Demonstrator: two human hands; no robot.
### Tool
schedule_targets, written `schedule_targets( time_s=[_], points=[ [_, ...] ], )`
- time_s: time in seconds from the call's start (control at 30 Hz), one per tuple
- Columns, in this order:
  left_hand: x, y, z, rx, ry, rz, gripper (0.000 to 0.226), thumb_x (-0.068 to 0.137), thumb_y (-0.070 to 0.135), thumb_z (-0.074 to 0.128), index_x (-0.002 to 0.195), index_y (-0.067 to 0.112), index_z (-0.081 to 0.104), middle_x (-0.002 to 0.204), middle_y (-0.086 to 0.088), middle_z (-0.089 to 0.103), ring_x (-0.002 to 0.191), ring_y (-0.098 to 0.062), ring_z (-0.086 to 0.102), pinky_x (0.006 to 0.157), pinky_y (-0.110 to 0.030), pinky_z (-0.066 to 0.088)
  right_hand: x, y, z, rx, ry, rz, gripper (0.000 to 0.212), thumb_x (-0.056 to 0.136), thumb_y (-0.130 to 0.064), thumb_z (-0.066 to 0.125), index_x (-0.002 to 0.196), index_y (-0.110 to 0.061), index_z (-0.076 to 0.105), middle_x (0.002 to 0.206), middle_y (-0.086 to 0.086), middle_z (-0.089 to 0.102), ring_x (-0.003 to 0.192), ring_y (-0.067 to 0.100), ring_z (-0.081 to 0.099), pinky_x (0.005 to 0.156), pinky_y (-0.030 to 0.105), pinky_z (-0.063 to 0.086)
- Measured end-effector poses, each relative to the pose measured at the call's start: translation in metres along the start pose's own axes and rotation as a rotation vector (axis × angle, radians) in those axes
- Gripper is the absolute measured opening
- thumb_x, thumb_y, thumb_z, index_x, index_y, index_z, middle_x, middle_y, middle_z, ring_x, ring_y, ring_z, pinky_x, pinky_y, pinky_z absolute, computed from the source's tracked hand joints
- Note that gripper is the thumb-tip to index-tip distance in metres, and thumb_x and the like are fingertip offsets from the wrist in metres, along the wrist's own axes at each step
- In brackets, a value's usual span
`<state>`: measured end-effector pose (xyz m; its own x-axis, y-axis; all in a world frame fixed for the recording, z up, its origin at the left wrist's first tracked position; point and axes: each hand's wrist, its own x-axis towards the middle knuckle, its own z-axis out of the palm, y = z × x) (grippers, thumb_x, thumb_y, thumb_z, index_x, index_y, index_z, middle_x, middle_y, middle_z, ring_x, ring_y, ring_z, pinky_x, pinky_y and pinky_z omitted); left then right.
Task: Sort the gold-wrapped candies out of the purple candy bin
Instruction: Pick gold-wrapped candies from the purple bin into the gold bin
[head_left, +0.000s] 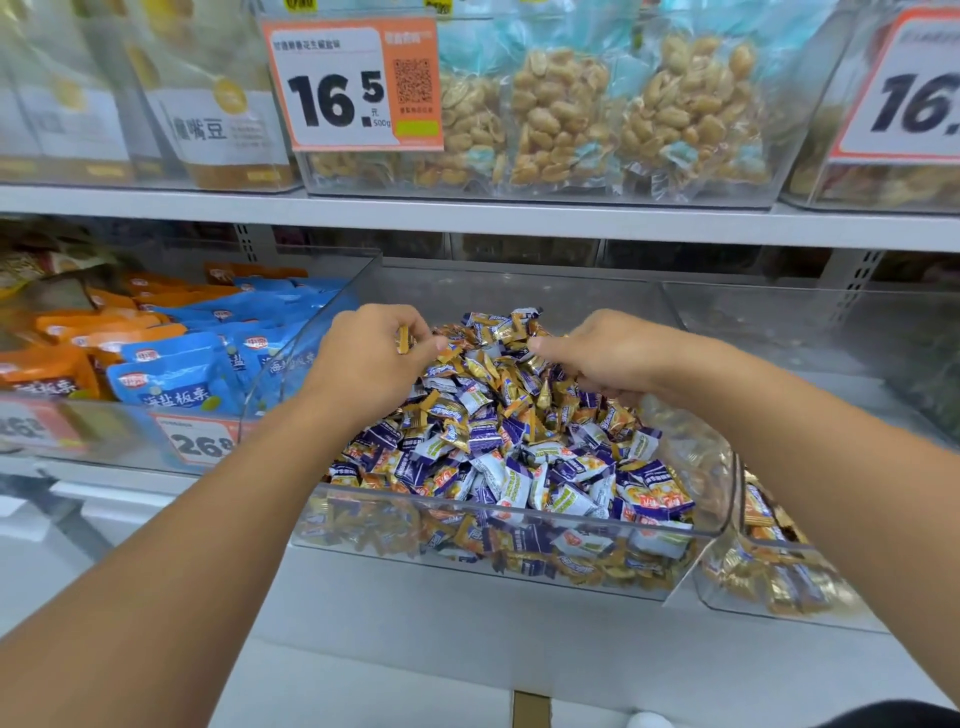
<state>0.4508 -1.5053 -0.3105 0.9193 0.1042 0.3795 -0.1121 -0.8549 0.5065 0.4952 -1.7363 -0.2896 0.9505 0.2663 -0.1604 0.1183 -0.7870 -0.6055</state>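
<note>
A clear plastic bin (467, 512) on the lower shelf holds a heap of purple-and-white wrapped candies (519, 467) mixed with gold-wrapped candies (524, 415). My left hand (371, 358) hovers over the back left of the heap, fingers closed on a gold-wrapped candy (402, 340). Over the back right of the heap, my right hand (608, 353) reaches palm down, its fingers curled into the candies; what it holds is hidden.
A second clear bin (769, 582) with gold candies stands right of the first. On the left, another bin (171, 364) contains blue and orange snack packs. The shelf above (519, 218) carries bagged peanuts and price tags, leaving limited headroom.
</note>
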Motion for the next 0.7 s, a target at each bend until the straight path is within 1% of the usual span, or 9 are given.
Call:
schedule_targets(
  time_s=[0.03,0.1,0.17,0.27,0.37,0.43,0.5,0.6,0.7],
  points=[
    [0.000,-0.002,-0.001,0.020,-0.010,-0.005,0.027,0.087,0.051,0.067,0.079,0.025,0.066,0.074,0.000,0.065,0.069,-0.017,0.057,0.063,-0.034,0.045,0.001,-0.002,0.001,0.050,0.019,-0.007,0.049,0.097,-0.054,0.054,0.066,-0.016,0.050,0.058,0.003,0.049,0.050,0.019,0.038,0.049,0.025,0.035],
    [0.003,-0.005,-0.005,0.049,-0.013,-0.033,0.030,0.082,0.055,0.071,0.080,0.026,0.066,0.074,-0.002,0.063,0.070,-0.016,0.056,0.060,-0.032,0.043,0.003,-0.010,0.004,0.089,0.025,-0.048,0.042,0.101,-0.039,0.054,0.069,-0.013,0.061,0.057,0.002,0.055,0.049,0.019,0.040,0.045,0.023,0.034],
    [0.008,-0.009,-0.008,0.083,-0.016,-0.046,0.027,0.079,0.053,0.075,0.082,0.028,0.065,0.081,-0.005,0.067,0.072,-0.019,0.059,0.061,-0.032,0.044,0.004,-0.019,0.008,-0.027,-0.021,-0.088,0.029,0.101,-0.026,0.053,0.086,-0.008,0.069,0.062,0.004,0.059,0.052,0.021,0.046,0.047,0.023,0.038],
    [0.009,-0.011,-0.004,0.112,-0.105,-0.050,0.027,0.073,0.049,0.082,0.089,0.033,0.068,0.101,-0.004,0.069,0.093,-0.022,0.060,0.072,-0.034,0.048,0.004,-0.028,0.020,-0.220,-0.129,-0.090,0.043,0.098,-0.040,0.058,0.101,0.002,0.071,0.067,0.010,0.064,0.052,0.022,0.053,0.048,0.025,0.043],
    [0.005,-0.007,0.004,0.138,-0.137,-0.058,0.032,0.069,0.051,0.084,0.094,0.035,0.070,0.115,-0.001,0.068,0.111,-0.026,0.057,0.087,-0.040,0.051,0.005,-0.034,0.027,-0.346,-0.092,-0.110,0.044,0.097,-0.039,0.061,0.101,0.004,0.072,0.066,0.009,0.057,0.060,0.022,0.050,0.054,0.026,0.038],
    [0.005,-0.007,0.007,0.163,-0.121,-0.071,0.028,0.073,0.051,0.082,0.091,0.033,0.071,0.109,-0.002,0.069,0.106,-0.027,0.058,0.083,-0.040,0.052,0.008,-0.036,0.026,-0.357,-0.033,-0.143,0.027,0.098,-0.029,0.059,0.093,-0.004,0.068,0.069,0.005,0.051,0.065,0.022,0.047,0.057,0.027,0.038],
    [0.006,-0.009,0.007,0.141,-0.098,-0.060,0.022,0.080,0.049,0.077,0.080,0.029,0.067,0.092,-0.003,0.068,0.087,-0.025,0.060,0.070,-0.035,0.049,0.012,-0.037,0.022,-0.105,0.007,-0.086,0.022,0.097,-0.025,0.056,0.089,-0.008,0.067,0.068,0.004,0.052,0.056,0.019,0.044,0.048,0.024,0.036],
    [0.006,-0.007,0.004,-0.038,-0.073,-0.081,0.026,0.093,0.036,0.064,0.074,0.018,0.064,0.065,-0.002,0.060,0.055,-0.017,0.050,0.050,-0.025,0.034,0.013,-0.033,0.016,0.505,-0.083,0.111,0.029,0.097,-0.025,0.049,0.074,-0.011,0.058,0.058,0.002,0.047,0.043,0.012,0.030,0.039,0.019,0.024],
    [0.008,-0.003,0.004,-0.226,-0.056,-0.173,0.027,0.096,0.025,0.052,0.076,0.008,0.061,0.058,0.002,0.053,0.052,-0.015,0.042,0.050,-0.026,0.032,0.013,-0.031,0.013,0.955,-0.245,0.266,0.030,0.098,-0.025,0.051,0.071,-0.013,0.051,0.062,0.003,0.058,0.043,0.007,0.039,0.032,0.016,0.032]
  ],
)
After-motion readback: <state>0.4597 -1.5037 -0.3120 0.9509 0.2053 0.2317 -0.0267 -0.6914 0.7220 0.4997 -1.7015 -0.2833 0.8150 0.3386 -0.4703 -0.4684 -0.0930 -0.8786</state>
